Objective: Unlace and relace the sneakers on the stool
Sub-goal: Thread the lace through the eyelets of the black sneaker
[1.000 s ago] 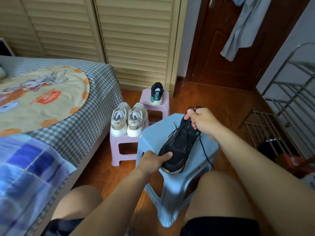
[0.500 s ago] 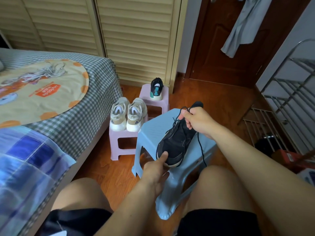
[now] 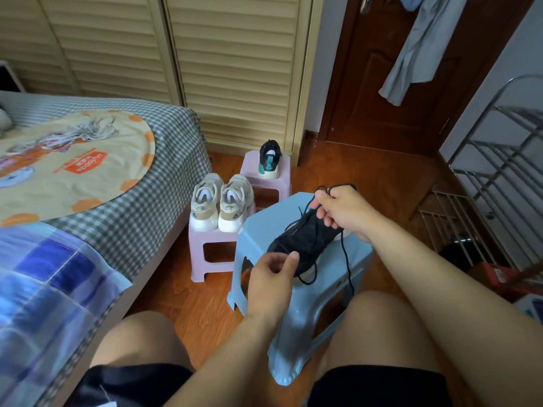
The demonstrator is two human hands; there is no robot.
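Head view: black sneaker point(image 3: 305, 240) on blue stool point(image 3: 264, 227), both hands' fingers point(image 3: 318, 198) pinching its lace point(image 3: 343, 254).

Single head-worn wide-angle view, looking forward and down, close over the knees; blue stool point(image 3: 258, 230) near centre, bed point(image 3: 164, 201) at 9 o'clock.

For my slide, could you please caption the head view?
Right hand pulls the black lace from a black sneaker on the blue stool.
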